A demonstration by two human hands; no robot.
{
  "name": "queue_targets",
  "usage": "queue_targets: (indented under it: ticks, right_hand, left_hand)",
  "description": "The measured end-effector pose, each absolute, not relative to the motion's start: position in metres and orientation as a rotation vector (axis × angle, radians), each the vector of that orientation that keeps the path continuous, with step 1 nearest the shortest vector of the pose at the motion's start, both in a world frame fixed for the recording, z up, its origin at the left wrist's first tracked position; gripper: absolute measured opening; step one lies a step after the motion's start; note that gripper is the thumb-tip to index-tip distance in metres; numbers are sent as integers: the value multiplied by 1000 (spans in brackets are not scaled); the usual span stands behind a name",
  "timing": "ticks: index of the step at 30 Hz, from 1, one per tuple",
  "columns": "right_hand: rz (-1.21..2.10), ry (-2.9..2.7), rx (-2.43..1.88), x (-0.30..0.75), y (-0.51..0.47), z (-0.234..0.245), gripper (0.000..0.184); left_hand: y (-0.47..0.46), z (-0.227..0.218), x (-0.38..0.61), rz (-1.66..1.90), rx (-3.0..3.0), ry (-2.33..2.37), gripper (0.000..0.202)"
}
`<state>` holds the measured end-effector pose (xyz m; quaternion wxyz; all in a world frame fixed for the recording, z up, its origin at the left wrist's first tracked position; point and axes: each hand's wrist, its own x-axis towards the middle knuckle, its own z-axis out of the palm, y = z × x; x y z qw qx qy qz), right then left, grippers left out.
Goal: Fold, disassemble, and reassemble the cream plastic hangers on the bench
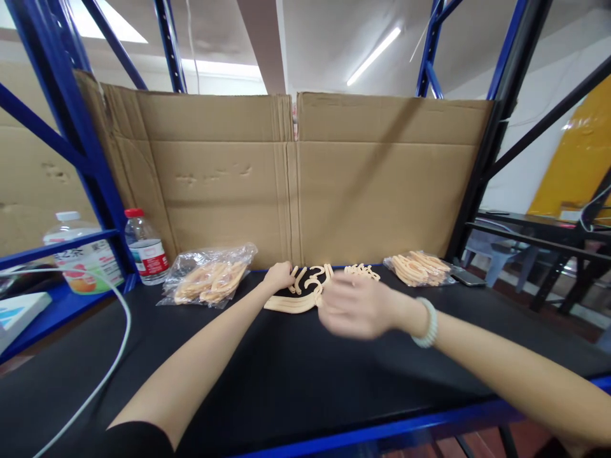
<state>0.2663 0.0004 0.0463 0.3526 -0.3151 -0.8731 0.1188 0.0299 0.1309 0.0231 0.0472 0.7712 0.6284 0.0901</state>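
Observation:
Several beige curved strips lie grouped on the black table top; the longest is a wide striped strip [291, 305] at the front left of the group. At the group's left edge is my left hand [279, 278], its fingers bunched against a short strip [300, 280]. Whether they grip anything is hidden. My right hand [356, 305], smeared by motion, hovers over the right side of the group and covers part of it. A pale beaded bracelet [426, 322] circles the right wrist. Behind that hand sits a small pile of short curved pieces [365, 271].
Clear plastic bags of beige strips lie at the left [210, 280] and right [420, 268]. A red-capped bottle [146, 248] stands beside the blue rack post [90, 159]. Cardboard [382, 184] walls the back. A white cable [125, 318] crosses the left side; a phone [468, 276] lies far right.

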Motion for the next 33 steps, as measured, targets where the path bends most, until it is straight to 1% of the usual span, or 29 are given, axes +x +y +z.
queue_targets:
  ticks: [2, 5, 8, 11, 17, 23, 26, 30, 33]
  right_hand:
    - [121, -2429, -934, 267, 37, 62, 19]
    - [14, -2514, -1106, 263, 92, 72, 21]
    - [-60, -2606, -1231, 254, 130, 64, 20]
    - [-96, -2719, -1263, 240, 148, 49, 21]
    - [-197, -2779, -1259, 226, 158, 26, 23]
    - [-254, -2680, -1260, 233, 152, 18, 24]
    - [-259, -2589, -1244, 236, 146, 18, 21]
    - [-233, -2404, -1239, 240, 133, 24, 13]
    - [-201, -2212, -1215, 243, 114, 33, 16]
  left_hand:
    - [128, 24, 33, 268, 2349, 1931, 32]
    - [124, 25, 38, 258, 2344, 1956, 32]
    - [120, 25, 41, 257, 2341, 1982, 33]
    - [118, 25, 41, 265, 2334, 1994, 33]
    - [119, 22, 34, 372, 2271, 2007, 33]
    - [112, 27, 22, 659, 2115, 1956, 33]
    - [105, 32, 18, 819, 2007, 1848, 33]
    - [85, 34, 16, 951, 1838, 1613, 31]
    - [59, 31, 13, 977, 1719, 1396, 27]
